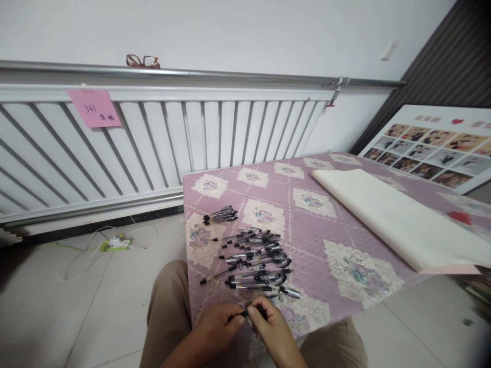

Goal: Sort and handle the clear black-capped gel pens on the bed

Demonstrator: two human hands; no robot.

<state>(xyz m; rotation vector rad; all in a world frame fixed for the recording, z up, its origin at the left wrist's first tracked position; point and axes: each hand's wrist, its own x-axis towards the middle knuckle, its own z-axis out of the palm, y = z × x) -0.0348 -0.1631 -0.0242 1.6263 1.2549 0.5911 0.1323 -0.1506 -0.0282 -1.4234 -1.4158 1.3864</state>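
Close to the table's front edge, my left hand [219,327] and my right hand [271,327] meet, fingertips pinched on a dark pen [245,313]. Only a short black piece of it shows between the fingers; the rest is hidden. Just beyond my hands lies a loose pile of black-and-clear pens [257,278], pointing mostly left to right. One pen [219,275] sticks out to the left of the pile. A loose clear pen cap [290,293] rests nearest my right hand. Farther back, a small neat bundle of pens [220,214] lies apart from the pile.
A purple floral cloth covers the table [307,245]. On its right side lies a large cream folded sheet [391,220], with a photo board [429,145] behind. A white radiator [230,128] with a pink note [94,108] stands at the back. A power strip [116,244] sits on the floor.
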